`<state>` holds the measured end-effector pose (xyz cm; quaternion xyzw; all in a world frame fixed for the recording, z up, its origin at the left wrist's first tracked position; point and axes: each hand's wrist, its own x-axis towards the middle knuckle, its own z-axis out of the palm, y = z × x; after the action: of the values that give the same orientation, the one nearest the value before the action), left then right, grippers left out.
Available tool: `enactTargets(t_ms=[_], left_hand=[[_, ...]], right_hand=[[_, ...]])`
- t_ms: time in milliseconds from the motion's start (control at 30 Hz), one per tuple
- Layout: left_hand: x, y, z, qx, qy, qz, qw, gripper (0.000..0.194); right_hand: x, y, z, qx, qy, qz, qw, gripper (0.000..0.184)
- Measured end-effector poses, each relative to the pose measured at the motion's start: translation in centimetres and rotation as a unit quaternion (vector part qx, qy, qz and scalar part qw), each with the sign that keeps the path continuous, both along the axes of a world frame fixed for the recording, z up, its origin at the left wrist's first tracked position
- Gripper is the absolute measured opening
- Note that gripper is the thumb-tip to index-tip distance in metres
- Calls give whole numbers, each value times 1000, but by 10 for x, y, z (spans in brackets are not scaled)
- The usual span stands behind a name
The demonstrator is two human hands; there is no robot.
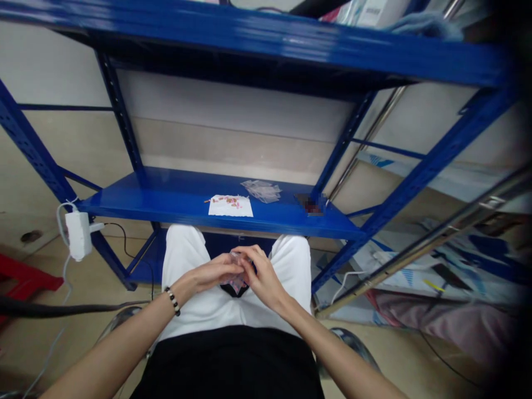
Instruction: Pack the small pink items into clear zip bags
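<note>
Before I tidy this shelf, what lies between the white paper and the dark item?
What look like clear bags, slightly farther back, in the head view.

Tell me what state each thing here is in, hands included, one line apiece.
Left hand: closed on the bag
Right hand: fingers bent, gripping the bag
Clear plastic bag: held, partly hidden; sealed or not, can't tell
White paper: flat on the blue shelf
Small pink and brown pieces: loose, scattered
Pile of clear bags: overlapping
White power strip: upright

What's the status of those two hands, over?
Left hand, right hand: both on bag, over lap. Pink pieces on paper, on shelf. Nothing seen in the way.
</note>
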<state>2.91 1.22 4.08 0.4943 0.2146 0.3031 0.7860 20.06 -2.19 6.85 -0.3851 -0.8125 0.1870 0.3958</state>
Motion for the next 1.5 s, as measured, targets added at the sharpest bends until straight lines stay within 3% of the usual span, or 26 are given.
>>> enactTargets(t_ms=[267, 533, 667, 800, 967, 1100, 1333, 1500], left_hand=[[-3, -7, 13, 62, 70, 30, 995, 37], [9, -5, 12, -62, 38, 54, 996, 59], [-2, -6, 16, -138, -53, 76, 986, 62], [-25, -2, 28, -145, -143, 144, 968, 54], [-42, 14, 39, -145, -158, 213, 953, 48], [-43, 24, 37, -151, -176, 226, 946, 50], [-47, 30, 39, -149, -189, 232, 943, 61], [-54, 30, 43, -116, -197, 226, 947, 63]], right_hand=[[-1, -4, -3, 31, 6, -31, 999, 35], [6, 27, -10, 17, 68, -80, 994, 39], [-1, 62, -7, 22, 76, -77, 994, 37], [-36, 118, 14, 64, 54, -63, 994, 32], [-89, 206, 34, 89, -115, -46, 988, 20], [-107, 259, 40, 83, -226, -40, 970, 15], [-112, 299, 34, 97, -308, 56, 945, 10], [-128, 305, 34, 62, -278, 68, 956, 6]])
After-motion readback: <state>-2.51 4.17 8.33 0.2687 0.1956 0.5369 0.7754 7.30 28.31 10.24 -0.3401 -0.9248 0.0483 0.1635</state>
